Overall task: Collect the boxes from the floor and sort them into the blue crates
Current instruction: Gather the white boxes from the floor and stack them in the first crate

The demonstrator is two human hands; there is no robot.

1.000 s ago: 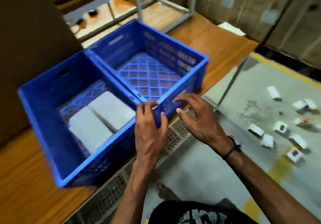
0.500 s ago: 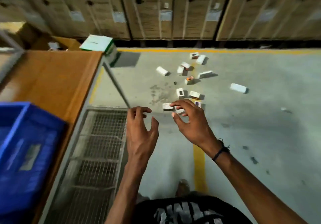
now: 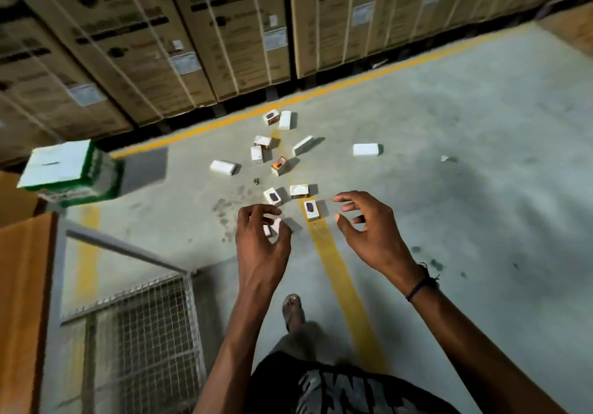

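Several small white boxes lie scattered on the grey floor ahead, among them a long one [image 3: 223,167], one further right [image 3: 365,149] and one with a dark print [image 3: 312,209] on the yellow line. My left hand [image 3: 261,243] hovers with loosely curled fingers and holds nothing; a small box [image 3: 276,226] on the floor shows past its fingertips. My right hand [image 3: 369,234] is spread with bent fingers, empty, just right of the printed box. Both hands are raised well above the floor. The blue crates are out of view.
A wooden table edge [image 3: 22,301] and a wire-mesh rack [image 3: 144,333] stand at the left. A green-and-white carton [image 3: 70,169] sits at the table corner. Tall strapped cardboard cartons [image 3: 192,44] line the back. My foot [image 3: 293,311] steps beside the yellow floor line [image 3: 340,272].
My view has swung from the blue crates on the table to the floor. Both hands left the crate rim and now reach, empty, toward the scattered boxes, which look closer.
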